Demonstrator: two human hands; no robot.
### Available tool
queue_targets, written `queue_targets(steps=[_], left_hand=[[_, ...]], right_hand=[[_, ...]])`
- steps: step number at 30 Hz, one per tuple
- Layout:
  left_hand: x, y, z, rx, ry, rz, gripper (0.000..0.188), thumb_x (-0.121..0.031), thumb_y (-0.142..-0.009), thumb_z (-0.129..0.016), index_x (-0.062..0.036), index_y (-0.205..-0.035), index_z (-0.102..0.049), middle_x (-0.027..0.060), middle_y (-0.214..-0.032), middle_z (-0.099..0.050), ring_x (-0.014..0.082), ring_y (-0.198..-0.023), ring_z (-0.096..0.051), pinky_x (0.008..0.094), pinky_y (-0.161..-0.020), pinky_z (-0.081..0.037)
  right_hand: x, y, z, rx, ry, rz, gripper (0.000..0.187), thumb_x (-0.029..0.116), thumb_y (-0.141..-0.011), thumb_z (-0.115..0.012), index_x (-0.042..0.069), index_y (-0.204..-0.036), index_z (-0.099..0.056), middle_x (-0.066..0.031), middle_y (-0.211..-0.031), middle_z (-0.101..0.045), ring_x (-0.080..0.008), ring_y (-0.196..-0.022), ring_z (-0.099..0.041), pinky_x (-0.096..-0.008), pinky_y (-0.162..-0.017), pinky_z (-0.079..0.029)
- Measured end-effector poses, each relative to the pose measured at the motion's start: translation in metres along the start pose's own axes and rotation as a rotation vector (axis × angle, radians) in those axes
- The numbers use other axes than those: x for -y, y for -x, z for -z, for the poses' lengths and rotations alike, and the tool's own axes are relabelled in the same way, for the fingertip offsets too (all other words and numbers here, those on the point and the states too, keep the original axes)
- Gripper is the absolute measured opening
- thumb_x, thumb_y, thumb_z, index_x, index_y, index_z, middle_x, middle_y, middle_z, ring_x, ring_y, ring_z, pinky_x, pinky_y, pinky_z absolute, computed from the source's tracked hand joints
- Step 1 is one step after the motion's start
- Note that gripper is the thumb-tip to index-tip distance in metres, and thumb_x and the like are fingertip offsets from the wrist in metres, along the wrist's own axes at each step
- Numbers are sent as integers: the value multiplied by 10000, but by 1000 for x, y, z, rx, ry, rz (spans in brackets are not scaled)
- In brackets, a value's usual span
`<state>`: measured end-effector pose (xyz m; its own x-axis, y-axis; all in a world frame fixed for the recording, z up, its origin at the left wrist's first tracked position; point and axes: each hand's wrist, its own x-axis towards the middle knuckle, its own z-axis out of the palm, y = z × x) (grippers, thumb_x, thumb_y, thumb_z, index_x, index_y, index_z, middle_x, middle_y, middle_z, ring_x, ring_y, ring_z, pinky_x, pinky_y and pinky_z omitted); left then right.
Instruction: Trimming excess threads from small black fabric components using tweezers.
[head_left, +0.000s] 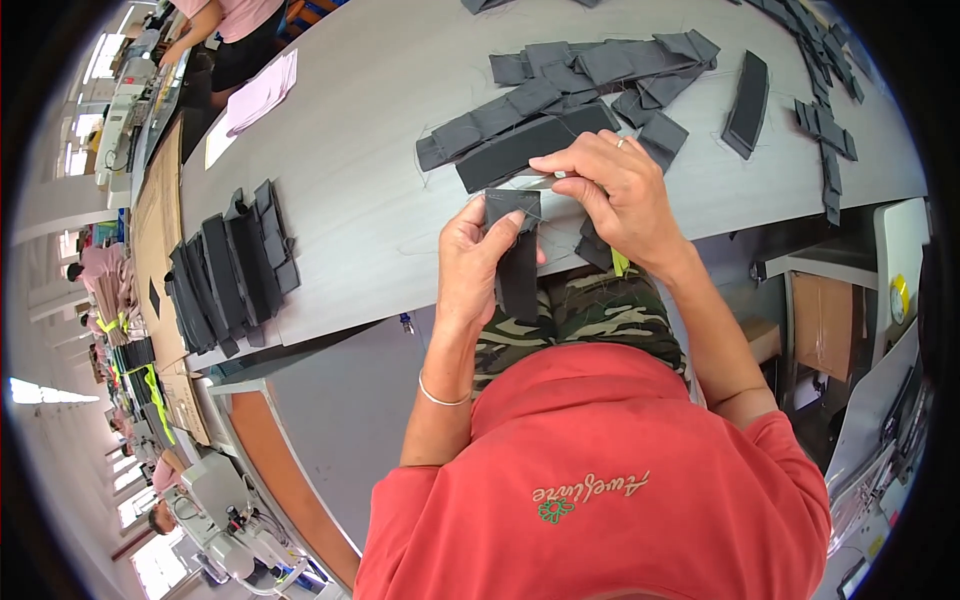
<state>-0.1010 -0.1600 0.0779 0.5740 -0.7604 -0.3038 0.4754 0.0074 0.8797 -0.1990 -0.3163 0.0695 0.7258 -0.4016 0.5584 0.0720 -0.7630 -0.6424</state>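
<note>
Both forearms rise from below; the left hand point(478, 262) pinches with curled fingers point(510, 232), the right hand point(618, 190) arches just beside them, fingertips closed.

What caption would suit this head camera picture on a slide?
Left hand holds a dark fabric strip while right hand works small snips at its top.
</note>
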Motion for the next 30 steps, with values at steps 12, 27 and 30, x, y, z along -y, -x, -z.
queue_targets(steps=[12, 27, 30], left_hand=[[4, -3, 2, 111, -136, 108, 166, -59, -885, -593, 32, -1024, -582, 51, -773, -626, 107, -595, -606, 229, -553, -500], [2, 1, 3, 169, -144, 129, 173, -91, -887, -602, 32, -1007, -581, 59, -804, -633, 105, -610, -605, 226, -574, -494], [-4, 2, 1, 182, -158, 112, 194, -105, -903, -574, 29, -1044, -578, 95, -810, -644, 145, -622, -619, 261, -612, -514]], right_hand=[[-7, -2, 3, 186, 97, 136, 161, 135, -778, -681, 175, -934, -691, 31, -755, -591, -193, -689, -499, -324, -624, -333], [-8, 4, 2, 157, -81, 44, 165, 14, -755, -657, 90, -895, -701, -35, -707, -592, -217, -668, -502, -327, -628, -351], [-6, 4, 7, 153, -104, -33, 166, 36, -802, -617, 110, -931, -691, -9, -830, -657, -198, -719, -567, -311, -682, -421]])
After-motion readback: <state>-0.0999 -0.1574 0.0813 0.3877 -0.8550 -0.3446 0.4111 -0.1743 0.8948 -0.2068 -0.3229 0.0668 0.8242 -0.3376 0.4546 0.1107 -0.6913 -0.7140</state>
